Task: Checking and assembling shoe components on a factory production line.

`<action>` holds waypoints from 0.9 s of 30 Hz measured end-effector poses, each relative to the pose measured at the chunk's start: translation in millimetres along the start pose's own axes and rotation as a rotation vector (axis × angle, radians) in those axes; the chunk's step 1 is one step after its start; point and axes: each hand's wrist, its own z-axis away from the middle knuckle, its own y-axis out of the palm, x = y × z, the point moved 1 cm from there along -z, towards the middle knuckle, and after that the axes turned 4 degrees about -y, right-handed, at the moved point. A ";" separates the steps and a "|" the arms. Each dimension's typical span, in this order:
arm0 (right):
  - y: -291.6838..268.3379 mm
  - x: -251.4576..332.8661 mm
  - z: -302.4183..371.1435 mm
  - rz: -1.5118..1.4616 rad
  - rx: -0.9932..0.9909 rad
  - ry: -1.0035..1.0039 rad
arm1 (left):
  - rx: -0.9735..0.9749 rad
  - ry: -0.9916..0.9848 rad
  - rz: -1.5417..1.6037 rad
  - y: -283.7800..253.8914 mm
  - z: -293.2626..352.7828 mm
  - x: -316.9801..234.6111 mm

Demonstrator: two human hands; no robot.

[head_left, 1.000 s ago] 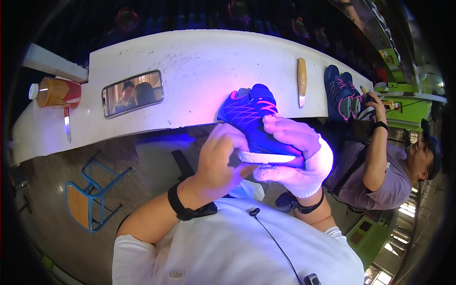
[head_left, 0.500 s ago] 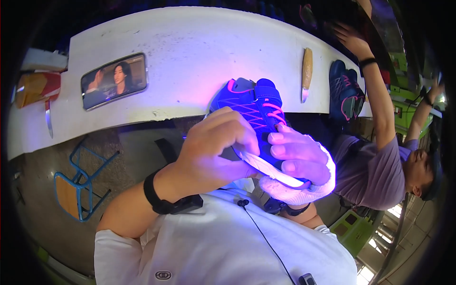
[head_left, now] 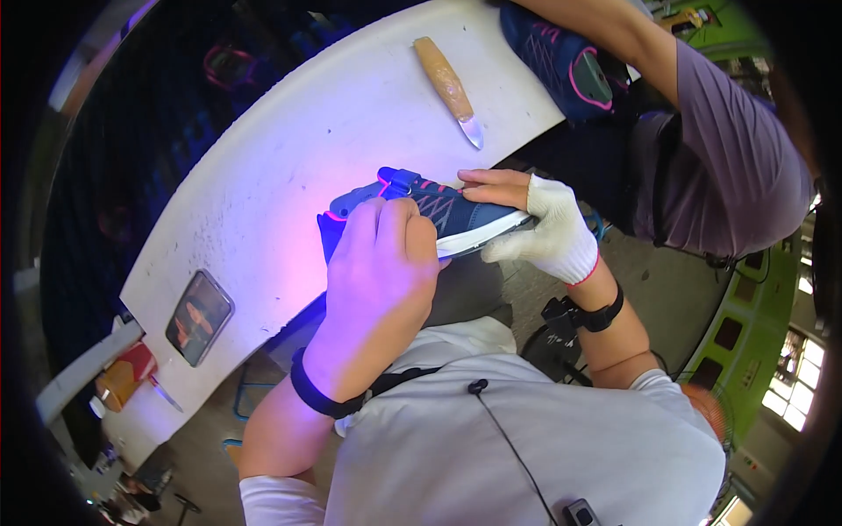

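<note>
A dark blue sneaker (head_left: 458,211) with pink laces and a white sole is held over the near edge of the white table (head_left: 272,219), its toe pointing right. Around its toe, my right hand (head_left: 548,223) is closed, wearing a white glove with bare fingertips; the fingers lie over the upper and the thumb is under the sole. My bare left hand (head_left: 383,254) has its fingers curled against the shoe's near side, toward the heel. That hand covers the rear part of the sole and its own fingertips. Purple light falls on the heel and my left hand.
A wooden-handled knife (head_left: 445,81) lies beyond the shoe. Farther right, dark blue shoes (head_left: 561,66) are beside a co-worker's arm (head_left: 605,26). A phone (head_left: 200,317) rests at left, near a red and yellow package (head_left: 127,377) and a thin blade (head_left: 167,394).
The shoe has turned from toe-toward-me to sideways, toe right. My right hand has gone right with the toe, and my left hand has shifted toward the heel. The whole view has swung right.
</note>
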 end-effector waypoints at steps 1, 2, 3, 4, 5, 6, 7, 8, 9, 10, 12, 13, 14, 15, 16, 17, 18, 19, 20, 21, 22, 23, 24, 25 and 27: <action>0.3 2.3 0.0 0.024 -0.012 0.029 | 0.000 -0.016 -0.005 -0.9 -2.1 -1.0; 2.2 3.6 -0.3 0.046 -0.021 0.055 | -0.002 -0.034 -0.012 -2.7 -3.4 -0.9; 6.7 2.7 0.5 0.100 -0.069 -0.060 | 0.009 -0.021 -0.025 -5.7 -3.6 0.8; 7.4 4.2 -0.8 0.091 -0.076 -0.072 | 0.041 -0.074 0.036 -8.6 -1.6 4.9; 7.5 6.2 -2.2 0.126 -0.066 -0.043 | 0.069 -0.130 0.094 -12.6 2.1 10.5; 7.8 8.3 -4.0 0.161 -0.053 -0.018 | 0.060 -0.133 0.071 -17.7 7.3 22.3; 5.0 7.9 -8.6 0.236 -0.044 -0.056 | 0.065 -0.117 0.199 -24.4 12.7 40.8; 6.3 -9.3 -7.0 0.129 -0.065 0.007 | 0.066 -0.102 0.326 -34.9 22.0 58.6; 14.6 -17.4 -10.0 -0.125 -0.212 0.177 | 0.118 -0.187 0.359 -47.0 33.0 77.0; 26.4 -25.5 -16.7 -0.393 -0.346 0.342 | 0.054 -0.260 0.416 -63.4 40.6 80.1; 63.3 -35.0 -28.1 -0.821 -0.317 0.311 | -0.088 -0.275 0.593 -92.9 46.1 74.6; 74.8 -24.2 -41.5 -0.690 -0.237 0.241 | -0.110 -0.279 0.564 -109.0 46.3 70.5; 86.5 -4.6 -52.3 -0.560 -0.161 0.176 | -0.145 -0.213 0.512 -129.0 44.5 61.5; 90.3 14.5 -68.3 -0.317 -0.113 -0.075 | -0.176 -0.146 0.463 -145.0 42.4 54.4; 100.3 30.9 -82.2 -0.365 -0.097 -0.174 | -0.189 -0.068 0.331 -151.3 39.4 50.7; 102.1 53.8 -95.4 -0.380 -0.133 -0.369 | -0.188 -0.145 0.288 -147.2 39.2 46.1; 97.0 79.7 -104.5 -0.315 -0.117 -0.455 | -0.186 -0.232 0.247 -142.4 43.1 39.4; 97.6 95.0 -112.1 -0.252 -0.087 -0.476 | -0.173 -0.375 0.402 -137.0 43.8 40.5; 100.0 102.7 -122.8 -0.186 -0.063 -0.504 | -0.144 -0.398 0.303 -136.4 44.5 44.4; 106.6 99.8 -132.0 -0.229 -0.065 -0.566 | -0.112 -0.414 0.318 -142.1 43.1 46.2; 114.9 96.9 -136.6 -0.275 -0.068 -0.626 | -0.077 -0.432 0.333 -150.4 42.1 46.8; 120.3 100.4 -132.8 -0.442 0.011 -0.384 | -0.086 -0.443 0.334 -156.8 40.0 45.9; 124.1 96.3 -136.2 -0.447 0.025 -0.384 | 0.008 -0.497 0.269 -162.0 38.3 44.8; 126.8 89.9 -138.1 -0.718 0.001 -0.338 | 0.111 -0.544 0.209 -165.3 39.1 44.5; 139.2 79.0 -149.1 -1.283 -0.039 -0.249 | -0.033 -0.554 0.315 -157.7 56.8 59.4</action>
